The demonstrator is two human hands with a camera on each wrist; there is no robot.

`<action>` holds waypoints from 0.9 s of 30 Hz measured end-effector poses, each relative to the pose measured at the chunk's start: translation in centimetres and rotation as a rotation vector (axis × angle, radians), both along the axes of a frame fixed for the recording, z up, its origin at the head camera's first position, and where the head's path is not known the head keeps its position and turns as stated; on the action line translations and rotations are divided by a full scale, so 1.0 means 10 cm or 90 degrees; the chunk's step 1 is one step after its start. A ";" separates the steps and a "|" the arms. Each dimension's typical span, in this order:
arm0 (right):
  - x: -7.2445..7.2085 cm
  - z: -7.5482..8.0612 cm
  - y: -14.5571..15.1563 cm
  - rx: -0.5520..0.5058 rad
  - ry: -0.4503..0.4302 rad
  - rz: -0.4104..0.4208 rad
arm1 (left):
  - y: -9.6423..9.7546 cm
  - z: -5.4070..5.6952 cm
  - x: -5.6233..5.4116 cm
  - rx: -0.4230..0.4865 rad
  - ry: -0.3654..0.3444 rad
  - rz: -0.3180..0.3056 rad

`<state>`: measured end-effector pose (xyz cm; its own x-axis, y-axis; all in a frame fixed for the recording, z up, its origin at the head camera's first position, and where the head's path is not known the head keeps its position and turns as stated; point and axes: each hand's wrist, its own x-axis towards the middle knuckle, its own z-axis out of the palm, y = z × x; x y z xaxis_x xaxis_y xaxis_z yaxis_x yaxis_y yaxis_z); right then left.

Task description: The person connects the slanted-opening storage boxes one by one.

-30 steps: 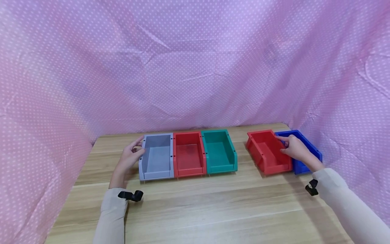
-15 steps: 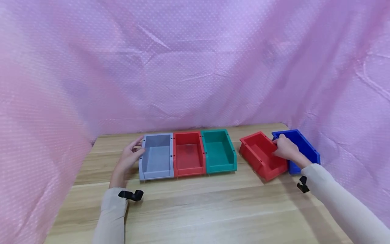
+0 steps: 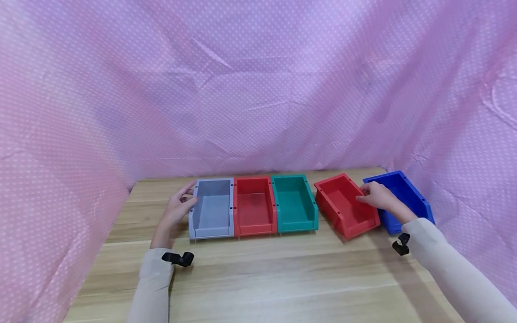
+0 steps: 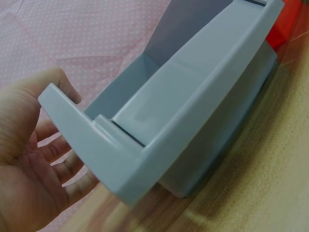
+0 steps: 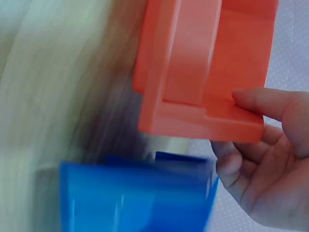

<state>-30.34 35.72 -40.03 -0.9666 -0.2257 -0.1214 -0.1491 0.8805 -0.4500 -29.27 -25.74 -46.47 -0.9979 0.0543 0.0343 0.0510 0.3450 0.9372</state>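
My left hand (image 3: 177,208) grips the left wall of a grey storage bin (image 3: 214,211), thumb over the rim and fingers outside, as the left wrist view shows. Beside the grey bin, side by side in one row, stand a red bin (image 3: 255,211) and a green bin (image 3: 294,204). My right hand (image 3: 379,196) pinches the right wall of a second red bin (image 3: 343,204), its thumb inside and fingers outside. That bin sits askew just right of the green one. Close behind my right hand is a blue bin (image 3: 404,188), partly hidden by the hand and wrist.
All the bins are on a wooden table (image 3: 258,278). A pink dotted curtain (image 3: 258,89) hangs behind the table and at both sides. Black mounts (image 3: 177,259) are strapped at both sleeve cuffs.
My right hand has moved the second red bin left toward the green bin, and it has turned askew. A gap has opened between it and the blue bin. My left hand keeps its grip.
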 end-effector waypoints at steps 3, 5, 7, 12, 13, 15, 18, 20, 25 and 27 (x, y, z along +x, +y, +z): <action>0.00 0.01 0.02 0.000 0.020 0.011 | -0.02 0.00 0.00 -0.005 0.003 0.000; 0.01 0.01 0.03 -0.011 0.022 0.015 | -0.02 0.00 0.00 -0.006 0.001 -0.002; 0.01 0.00 0.04 -0.027 0.017 0.020 | -0.03 0.01 0.00 -0.007 0.000 -0.004; 0.03 -0.01 0.06 -0.067 0.006 0.033 | -0.02 0.04 0.01 -0.008 -0.017 0.000; 0.04 -0.01 0.07 -0.070 0.005 0.035 | -0.01 0.06 0.02 -0.008 -0.023 0.001; 0.05 -0.01 0.08 -0.072 0.012 0.045 | 0.02 0.14 0.06 -0.005 -0.032 0.001; 0.08 -0.01 0.09 -0.075 0.014 0.059 | 0.07 0.29 0.16 -0.003 -0.043 -0.003; 0.10 0.00 0.09 -0.091 0.007 0.066 | 0.09 0.36 0.21 -0.001 -0.043 -0.006; 0.15 -0.02 0.12 -0.114 -0.005 0.063 | 0.06 0.27 0.15 0.005 -0.044 -0.002; 0.16 -0.02 0.13 -0.110 0.006 0.057 | 0.03 0.18 0.09 0.008 -0.044 0.002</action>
<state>-28.70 37.07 -40.20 -0.9428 -0.3272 -0.0647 -0.2280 0.7738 -0.5909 -28.37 -25.41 -44.68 -0.9981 0.0506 -0.0344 -0.0156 0.3333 0.9427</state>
